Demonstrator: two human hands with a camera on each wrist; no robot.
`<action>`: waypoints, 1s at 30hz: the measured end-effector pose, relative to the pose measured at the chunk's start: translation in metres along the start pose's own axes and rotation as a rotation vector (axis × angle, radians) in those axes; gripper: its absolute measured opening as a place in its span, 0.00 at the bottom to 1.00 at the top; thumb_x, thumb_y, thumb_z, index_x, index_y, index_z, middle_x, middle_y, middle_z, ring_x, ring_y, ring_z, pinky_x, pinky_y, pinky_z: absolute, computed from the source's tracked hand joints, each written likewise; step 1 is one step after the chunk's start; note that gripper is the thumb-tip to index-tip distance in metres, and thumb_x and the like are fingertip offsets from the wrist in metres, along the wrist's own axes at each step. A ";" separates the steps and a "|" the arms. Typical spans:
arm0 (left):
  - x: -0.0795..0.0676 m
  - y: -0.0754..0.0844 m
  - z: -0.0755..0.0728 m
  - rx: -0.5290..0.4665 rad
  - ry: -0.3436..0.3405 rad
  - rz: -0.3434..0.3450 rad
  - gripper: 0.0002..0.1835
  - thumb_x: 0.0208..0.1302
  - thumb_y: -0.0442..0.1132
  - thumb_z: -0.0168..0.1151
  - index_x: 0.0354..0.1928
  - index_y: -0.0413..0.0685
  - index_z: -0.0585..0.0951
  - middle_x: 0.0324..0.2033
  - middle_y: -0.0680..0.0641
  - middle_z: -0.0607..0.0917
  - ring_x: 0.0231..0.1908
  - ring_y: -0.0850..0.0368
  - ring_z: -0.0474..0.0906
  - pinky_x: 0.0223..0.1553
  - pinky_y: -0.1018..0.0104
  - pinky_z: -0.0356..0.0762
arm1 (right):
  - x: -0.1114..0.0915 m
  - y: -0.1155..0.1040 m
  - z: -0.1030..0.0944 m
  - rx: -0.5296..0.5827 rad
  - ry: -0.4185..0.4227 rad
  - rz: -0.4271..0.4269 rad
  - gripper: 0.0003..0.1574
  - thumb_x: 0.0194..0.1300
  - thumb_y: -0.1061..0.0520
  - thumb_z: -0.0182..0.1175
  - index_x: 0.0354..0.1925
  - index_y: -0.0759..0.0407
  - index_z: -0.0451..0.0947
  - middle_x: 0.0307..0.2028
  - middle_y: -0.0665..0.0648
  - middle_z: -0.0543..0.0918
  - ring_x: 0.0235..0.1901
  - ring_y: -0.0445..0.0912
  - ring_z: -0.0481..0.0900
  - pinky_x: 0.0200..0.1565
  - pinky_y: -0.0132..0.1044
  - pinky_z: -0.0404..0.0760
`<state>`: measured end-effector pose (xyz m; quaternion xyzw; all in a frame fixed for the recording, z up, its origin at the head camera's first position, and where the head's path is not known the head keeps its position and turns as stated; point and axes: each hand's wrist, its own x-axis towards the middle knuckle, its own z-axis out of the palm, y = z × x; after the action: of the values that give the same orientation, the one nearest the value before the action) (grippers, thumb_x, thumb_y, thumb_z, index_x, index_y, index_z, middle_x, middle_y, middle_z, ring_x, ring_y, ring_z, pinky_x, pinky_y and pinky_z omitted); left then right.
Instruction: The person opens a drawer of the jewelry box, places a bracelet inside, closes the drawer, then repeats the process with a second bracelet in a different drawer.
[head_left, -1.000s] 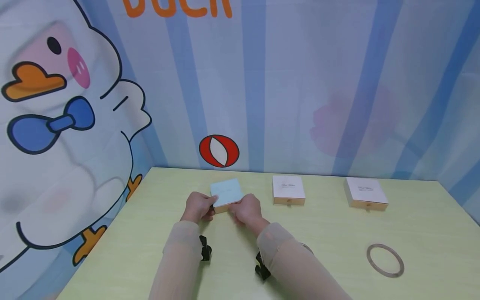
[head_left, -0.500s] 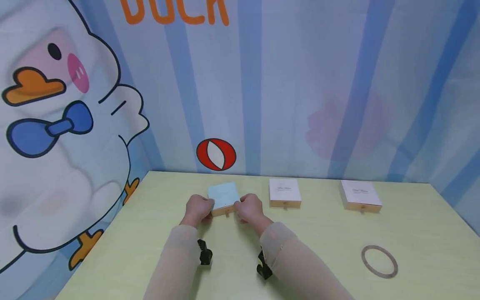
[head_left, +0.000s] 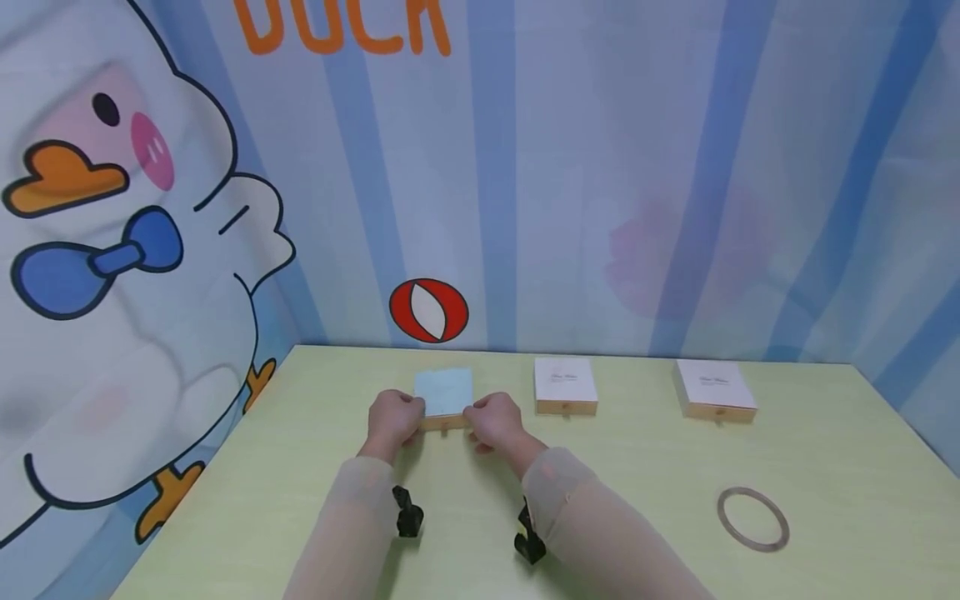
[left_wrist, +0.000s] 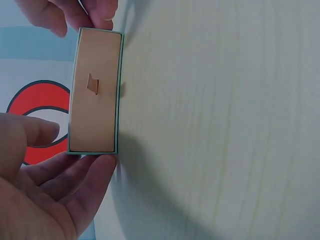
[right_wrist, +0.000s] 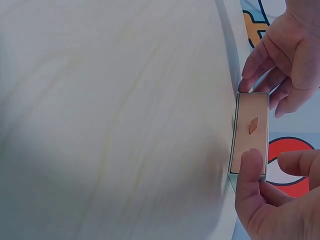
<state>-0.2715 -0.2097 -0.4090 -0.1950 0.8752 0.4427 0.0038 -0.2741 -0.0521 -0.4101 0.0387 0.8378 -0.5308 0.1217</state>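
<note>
A light-blue box [head_left: 444,390] sits on the far left half of the table, squared to its back edge. Its tan drawer front [left_wrist: 95,120] faces me, with a small pull tab [left_wrist: 93,84] in the middle. My left hand [head_left: 393,421] presses its fingertips [left_wrist: 102,167] against the box's left end. At the other end, my right hand [head_left: 497,421] touches the side with its fingers. In the left wrist view both thumbs are lifted a little off the lid. Each hand's thumb overlaps a front corner in the head view.
Two white lidded boxes, a middle one [head_left: 566,381] and a right one [head_left: 716,385], stand in line along the table's back. A grey ring [head_left: 768,547] lies front right on the pale table [head_left: 622,467]. A printed duck backdrop [head_left: 555,167] hangs behind.
The light-blue box has turned from slanted to straight, its front now facing me. My hands have shifted from its corners to its two ends. The other boxes and the ring have stayed put.
</note>
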 end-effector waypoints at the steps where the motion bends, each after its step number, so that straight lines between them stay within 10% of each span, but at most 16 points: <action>1: -0.001 0.000 0.000 0.005 0.005 0.005 0.15 0.64 0.41 0.51 0.42 0.36 0.79 0.34 0.42 0.81 0.16 0.58 0.73 0.19 0.69 0.71 | -0.001 0.000 0.000 -0.001 -0.006 0.000 0.21 0.64 0.56 0.56 0.52 0.69 0.74 0.39 0.61 0.80 0.29 0.48 0.82 0.20 0.31 0.79; 12: -0.009 0.001 0.001 0.050 0.026 0.045 0.22 0.65 0.42 0.50 0.55 0.33 0.73 0.39 0.38 0.80 0.14 0.58 0.71 0.27 0.67 0.71 | -0.005 0.000 0.001 0.008 -0.035 0.013 0.22 0.64 0.56 0.56 0.53 0.68 0.74 0.43 0.61 0.80 0.28 0.46 0.82 0.24 0.33 0.81; 20: -0.013 0.005 0.004 0.108 0.048 0.087 0.26 0.66 0.43 0.49 0.60 0.30 0.69 0.58 0.33 0.74 0.58 0.40 0.71 0.59 0.49 0.69 | -0.009 0.001 -0.006 0.028 -0.046 0.003 0.25 0.64 0.55 0.56 0.55 0.68 0.73 0.48 0.62 0.80 0.32 0.48 0.83 0.25 0.34 0.82; 30: -0.014 0.012 0.014 0.121 0.093 0.138 0.25 0.66 0.41 0.49 0.61 0.32 0.69 0.58 0.33 0.74 0.59 0.38 0.70 0.59 0.46 0.70 | -0.009 0.004 -0.024 0.069 -0.004 0.001 0.25 0.66 0.51 0.57 0.54 0.68 0.73 0.48 0.62 0.79 0.30 0.47 0.82 0.25 0.34 0.81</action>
<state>-0.2651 -0.1883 -0.4058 -0.1541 0.9110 0.3786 -0.0554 -0.2688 -0.0283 -0.4022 0.0422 0.8188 -0.5593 0.1222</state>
